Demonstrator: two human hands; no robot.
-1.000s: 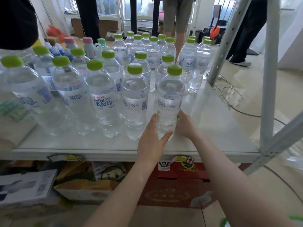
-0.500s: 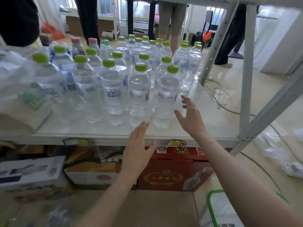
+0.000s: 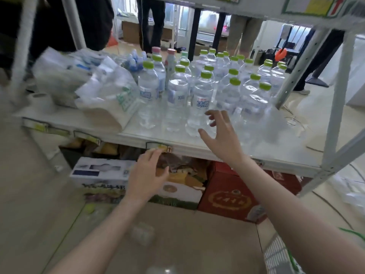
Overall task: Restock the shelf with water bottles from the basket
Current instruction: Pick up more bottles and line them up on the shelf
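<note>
Several clear water bottles with green caps [image 3: 201, 99] stand in rows on the white shelf [image 3: 256, 155]. My right hand [image 3: 221, 135] hovers open just in front of the front row, fingers spread, holding nothing. My left hand [image 3: 147, 175] is lower, below the shelf's front edge, open and empty. A corner of the green-rimmed white basket [image 3: 280, 254] shows at the bottom right. A blurred clear bottle [image 3: 142, 232] lies on the floor between my arms.
Plastic bags [image 3: 106, 91] fill the shelf's left half. Beneath the shelf sit a red carton [image 3: 227, 192], a white box [image 3: 98, 171] and other boxes. Grey shelf posts [image 3: 337, 107] rise at the right. People's legs [image 3: 241, 36] stand behind the shelf.
Both hands have let go of the front bottle and drawn back from the shelf; the left hand has dropped below the shelf edge. The view has swung left and down.
</note>
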